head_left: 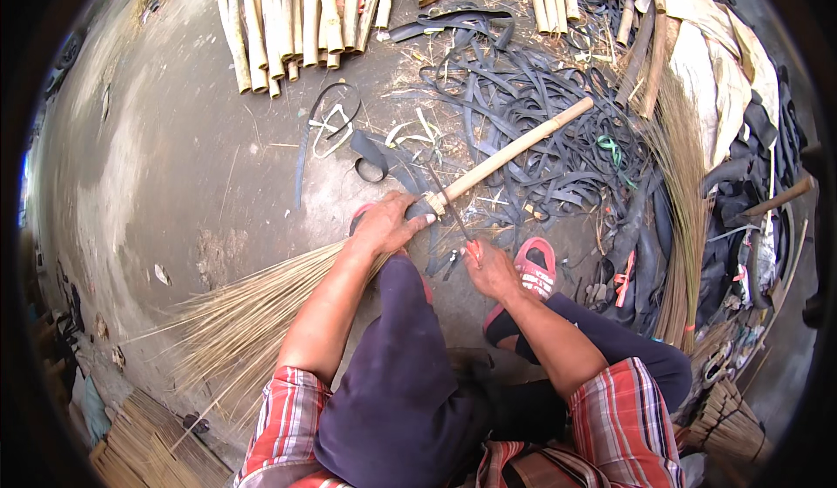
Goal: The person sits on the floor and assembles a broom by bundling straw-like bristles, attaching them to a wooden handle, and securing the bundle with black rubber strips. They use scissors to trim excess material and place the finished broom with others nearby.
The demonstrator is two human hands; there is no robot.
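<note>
A stick broom lies slantwise before me, its bamboo handle (523, 150) pointing up and right and its straw-coloured bristles (261, 309) fanning out under my left forearm. My left hand (388, 224) is closed around the bound neck, where dark rubber strip (419, 212) wraps the bristles. In my right hand (493, 270) is a knife (458, 218) with a thin dark blade; a bit of red shows at the grip, mostly hidden by the fingers. The blade crosses the handle's pale lower end, just right of the binding.
A tangled heap of black rubber strips (540, 130) spreads over the floor beyond the handle. Cut bamboo poles (296, 17) lie at the far left. Long loose bristles (680, 200) and a pale sack (715, 61) are on the right. A pink sandal (535, 266) is near my right hand.
</note>
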